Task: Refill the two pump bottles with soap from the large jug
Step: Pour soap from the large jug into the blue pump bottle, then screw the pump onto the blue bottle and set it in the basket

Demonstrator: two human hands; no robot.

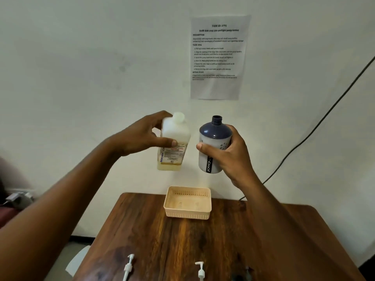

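Note:
My left hand (pixel 140 136) grips a translucent white jug (pixel 175 138) with a printed label and a little yellowish soap at its bottom. It is held nearly upright in the air, tilted slightly right, its mouth near the wall. My right hand (pixel 229 153) holds a blue-and-white pump bottle (pixel 213 138) upright beside the jug, its dark neck uncapped. The two containers are a small gap apart, well above the table. Two white pump heads (pixel 128 267) (pixel 200 270) lie on the wooden table (pixel 182 240) near its front edge.
A beige perforated plastic basket (pixel 187 202), with nothing in it, stands at the table's far edge against the wall. A printed task sheet (pixel 218 57) hangs on the wall. A black cable (pixel 304 138) runs down the wall at right. A dark object (pixel 246 272) sits at the front edge.

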